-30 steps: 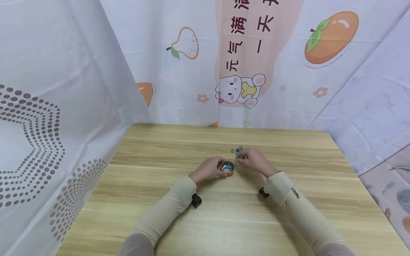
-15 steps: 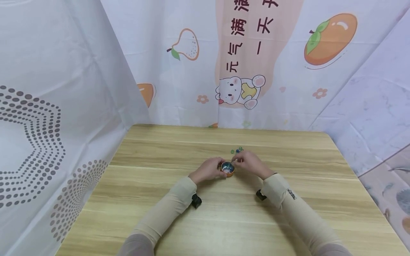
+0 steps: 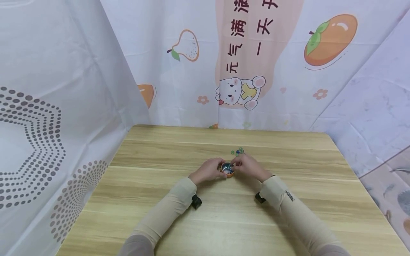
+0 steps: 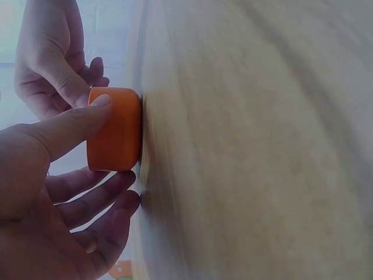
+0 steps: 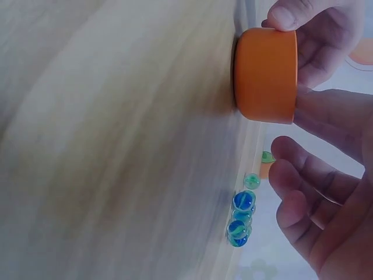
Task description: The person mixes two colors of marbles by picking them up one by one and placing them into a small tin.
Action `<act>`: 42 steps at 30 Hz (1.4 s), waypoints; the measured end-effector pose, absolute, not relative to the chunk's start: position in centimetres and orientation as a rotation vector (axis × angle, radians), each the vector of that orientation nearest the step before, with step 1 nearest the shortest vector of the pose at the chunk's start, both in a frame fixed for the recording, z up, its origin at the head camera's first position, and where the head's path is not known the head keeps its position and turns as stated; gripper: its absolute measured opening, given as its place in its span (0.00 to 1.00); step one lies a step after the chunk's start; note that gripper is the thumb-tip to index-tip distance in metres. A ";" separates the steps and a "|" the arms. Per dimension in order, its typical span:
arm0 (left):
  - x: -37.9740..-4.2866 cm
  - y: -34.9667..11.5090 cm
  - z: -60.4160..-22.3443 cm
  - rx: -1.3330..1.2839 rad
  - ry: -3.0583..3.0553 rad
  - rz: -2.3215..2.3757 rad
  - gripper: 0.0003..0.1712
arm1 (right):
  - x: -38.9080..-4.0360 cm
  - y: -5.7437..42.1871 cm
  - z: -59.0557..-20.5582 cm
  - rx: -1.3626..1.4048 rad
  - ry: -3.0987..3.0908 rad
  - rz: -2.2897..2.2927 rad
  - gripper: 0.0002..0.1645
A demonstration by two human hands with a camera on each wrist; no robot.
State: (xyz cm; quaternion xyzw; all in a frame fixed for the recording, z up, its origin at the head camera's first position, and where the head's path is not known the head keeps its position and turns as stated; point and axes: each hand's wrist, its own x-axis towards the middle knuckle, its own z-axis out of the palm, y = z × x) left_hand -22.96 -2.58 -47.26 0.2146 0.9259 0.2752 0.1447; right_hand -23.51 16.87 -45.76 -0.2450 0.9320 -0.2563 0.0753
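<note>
A small orange bowl (image 3: pixel 228 175) with a shiny inside stands upright on the table, and a few glassy pieces show inside it. My left hand (image 3: pixel 209 169) grips its left side, thumb on the near wall and fingers round the far side, as the left wrist view (image 4: pixel 113 131) also shows. At the right rim is my right hand (image 3: pixel 251 167), its thumb and index fingertips reaching over into the bowl. Those tips are hidden in the right wrist view, so any marble between them cannot be made out. Several blue and green glass marbles (image 5: pixel 243 201) lie behind the bowl.
The wooden table (image 3: pixel 179 142) ends at a printed curtain (image 3: pixel 185 85) at the back. Another hanging cloth (image 3: pixel 80 89) borders the left side. Loose marbles (image 3: pixel 238 152) sit close beyond the right hand's knuckles.
My right hand has moved left and toward me from beside the loose marbles to the bowl's rim, with a small piece pinched in its fingertips earlier. The left hand and bowl stay put.
</note>
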 end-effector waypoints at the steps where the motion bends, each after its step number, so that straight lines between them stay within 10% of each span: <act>1: -23.0 -2.6 -47.3 0.618 2.667 0.796 0.32 | -23.5 16.9 -45.8 -0.739 2.797 -0.772 0.10; 42: -23.0 -2.7 -47.3 0.607 2.678 0.789 0.32 | -25.7 20.0 -44.4 -0.394 2.929 -0.809 0.14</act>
